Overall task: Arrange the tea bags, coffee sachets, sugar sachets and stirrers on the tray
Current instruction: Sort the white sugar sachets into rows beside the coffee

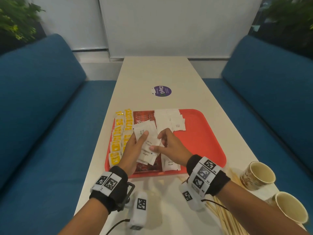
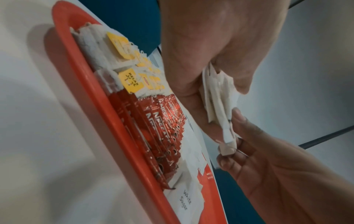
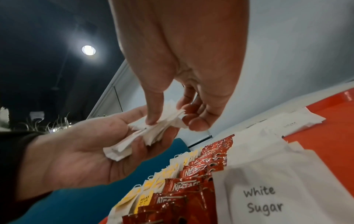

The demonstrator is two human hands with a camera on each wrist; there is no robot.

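Note:
My left hand holds a fanned stack of white sugar sachets above the red tray. My right hand pinches sachets at the stack's right edge; in the right wrist view its thumb and fingers grip the white sachets, and the left wrist view shows the same stack. On the tray lie yellow-tagged tea bags at the left, red coffee sachets beside them, and more sugar sachets in a row. Wooden stirrers lie on the table at the near right.
Two paper cups stand at the table's near right edge. A purple round sticker sits mid-table. Blue sofas flank the white table. The tray's right half is bare.

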